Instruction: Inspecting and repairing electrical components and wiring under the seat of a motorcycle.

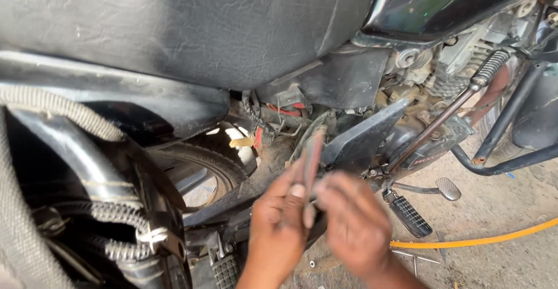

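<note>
I look down along the side of a black motorcycle with a cracked black seat (pixel 192 27). My left hand (pixel 278 231) and my right hand (pixel 354 225) are together low in the middle, below the seat. Both hold a thin dark stick-like tool (pixel 314 155) that points up toward the open side of the frame; it is blurred. Red and black wires (pixel 285 111) hang in the gap just above the tool. A loose black side panel (pixel 360 138) leans right of the tool.
The rear tyre (pixel 203 161) lies left of my hands. A kick lever (pixel 447 114), a foot peg (pixel 410 214) and a brake pedal (pixel 449 188) are to the right. A yellow hose (pixel 476 241) crosses the sandy ground. A black rack with cord wrapping (pixel 87 196) fills the lower left.
</note>
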